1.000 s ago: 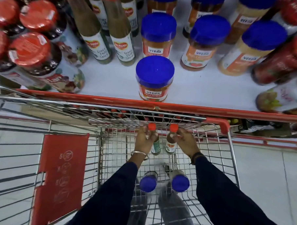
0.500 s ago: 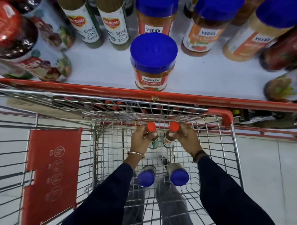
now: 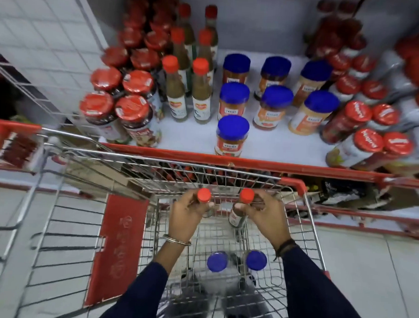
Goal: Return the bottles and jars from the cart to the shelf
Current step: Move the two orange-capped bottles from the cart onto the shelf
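Left hand (image 3: 185, 215) gripping 1 red-capped bottle (image 3: 204, 196), right hand (image 3: 263, 215) gripping another bottle (image 3: 240, 209), both above cart (image 3: 308, 225)

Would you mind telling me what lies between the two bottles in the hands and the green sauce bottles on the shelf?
In the head view, the cart's wire front wall and the shelf's red edge.

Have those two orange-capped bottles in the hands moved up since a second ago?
Yes. Both orange-capped bottles have risen: their caps now sit level with the cart's front rim, where earlier they were lower inside the basket, nearer the blue-lidded jars.
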Available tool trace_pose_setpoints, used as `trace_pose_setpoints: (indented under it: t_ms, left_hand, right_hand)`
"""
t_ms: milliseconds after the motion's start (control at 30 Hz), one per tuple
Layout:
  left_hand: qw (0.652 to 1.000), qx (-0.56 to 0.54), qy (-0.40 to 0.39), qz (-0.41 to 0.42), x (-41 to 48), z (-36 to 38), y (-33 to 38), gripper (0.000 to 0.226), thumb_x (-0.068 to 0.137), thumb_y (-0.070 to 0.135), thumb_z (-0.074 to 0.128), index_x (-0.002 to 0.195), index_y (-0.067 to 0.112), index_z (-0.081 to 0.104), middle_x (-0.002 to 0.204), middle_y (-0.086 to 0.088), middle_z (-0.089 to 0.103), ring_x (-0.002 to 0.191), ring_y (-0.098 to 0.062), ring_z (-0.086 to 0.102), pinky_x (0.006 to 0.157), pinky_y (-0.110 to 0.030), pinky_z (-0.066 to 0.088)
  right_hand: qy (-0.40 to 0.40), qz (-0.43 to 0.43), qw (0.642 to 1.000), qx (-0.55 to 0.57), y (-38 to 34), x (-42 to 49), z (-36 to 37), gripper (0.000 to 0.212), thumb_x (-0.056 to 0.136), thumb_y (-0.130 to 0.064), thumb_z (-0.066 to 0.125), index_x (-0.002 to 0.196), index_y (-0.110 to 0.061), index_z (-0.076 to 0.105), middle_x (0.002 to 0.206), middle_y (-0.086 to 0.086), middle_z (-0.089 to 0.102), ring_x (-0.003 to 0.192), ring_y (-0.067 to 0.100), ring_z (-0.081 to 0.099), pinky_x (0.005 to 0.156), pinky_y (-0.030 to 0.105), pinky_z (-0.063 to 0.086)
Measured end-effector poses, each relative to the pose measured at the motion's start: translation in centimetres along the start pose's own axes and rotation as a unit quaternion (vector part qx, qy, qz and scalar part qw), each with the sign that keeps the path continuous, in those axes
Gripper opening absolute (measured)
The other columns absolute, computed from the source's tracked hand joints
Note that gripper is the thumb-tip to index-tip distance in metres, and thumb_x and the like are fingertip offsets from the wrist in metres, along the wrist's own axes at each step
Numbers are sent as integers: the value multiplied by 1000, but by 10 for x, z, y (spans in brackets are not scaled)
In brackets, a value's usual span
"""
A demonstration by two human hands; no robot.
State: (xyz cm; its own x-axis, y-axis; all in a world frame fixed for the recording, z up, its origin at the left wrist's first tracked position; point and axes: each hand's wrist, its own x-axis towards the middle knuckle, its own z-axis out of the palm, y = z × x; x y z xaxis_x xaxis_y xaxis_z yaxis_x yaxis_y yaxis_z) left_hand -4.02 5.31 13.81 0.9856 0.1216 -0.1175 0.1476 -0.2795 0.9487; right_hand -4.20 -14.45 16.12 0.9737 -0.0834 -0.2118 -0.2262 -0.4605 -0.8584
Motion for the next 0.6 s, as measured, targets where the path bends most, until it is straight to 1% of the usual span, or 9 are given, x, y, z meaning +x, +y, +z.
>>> trace_pose_setpoints:
  t_ms: [67,100,167,233,300,367,433,500,600]
  left_hand:
    - [999,-13,21,33,-4,-21,31,27,69,5,78,90,16,66,81,11,68,74,12,61,67,-4,45]
    - [998,-23,34,47,-5,-31,46,26,68,5,78,90,15,67,81,10,68,74,11,62,67,-5,46]
    - [995,-36,58,69,-3,-51,71,27,67,11,80,88,24,68,79,11,71,74,4,65,69,-11,50]
    - [992,-39,80,94,3,-69,94,28,66,16,81,82,34,67,75,16,72,75,-3,65,70,-17,52]
    - [986,-39,107,125,13,-85,117,27,67,17,81,81,35,66,75,18,71,76,-5,65,72,-20,52]
    - [981,-33,121,149,24,-97,138,24,68,19,80,85,30,66,80,13,71,81,-10,65,75,-26,52]
    - [979,-23,125,159,37,-104,151,24,70,21,79,90,21,67,83,7,70,83,-11,65,76,-29,52]
    - [978,-6,130,164,52,-108,157,26,70,25,79,91,19,66,85,3,71,83,-13,65,76,-32,53]
    - [977,22,133,167,69,-108,162,28,69,28,79,92,18,67,84,4,70,80,-14,65,73,-31,53]
  right_hand:
    - [7,-40,999,14,-33,-8,-5,27,67,-33,80,88,-34,63,92,-16,69,90,4,63,87,30,50]
    - [13,-55,998,22,-50,-11,-7,25,67,-33,81,85,-36,63,89,-18,70,86,1,64,82,26,50]
    - [28,-92,995,36,-83,-13,-10,23,66,-32,81,81,-37,64,82,-16,71,80,0,66,74,20,50]
    - [43,-131,989,47,-116,-12,-12,24,66,-29,82,80,-37,64,79,-15,71,75,0,65,70,16,50]
    - [54,-163,982,75,-144,-7,-14,24,67,-24,82,83,-33,65,77,-15,69,71,-4,63,66,8,47]
    - [70,-186,976,94,-168,3,-12,24,68,-22,81,87,-25,67,77,-16,67,69,-9,60,64,3,44]
    - [93,-205,969,102,-182,15,-9,24,69,-24,81,89,-21,67,77,-17,67,69,-9,60,65,3,44]
    - [117,-209,965,104,-192,28,-5,24,69,-27,80,89,-22,66,76,-17,66,68,-8,60,65,6,45]
    - [139,-196,966,96,-199,48,3,27,69,-31,80,91,-22,66,78,-10,67,71,-4,59,70,17,50]
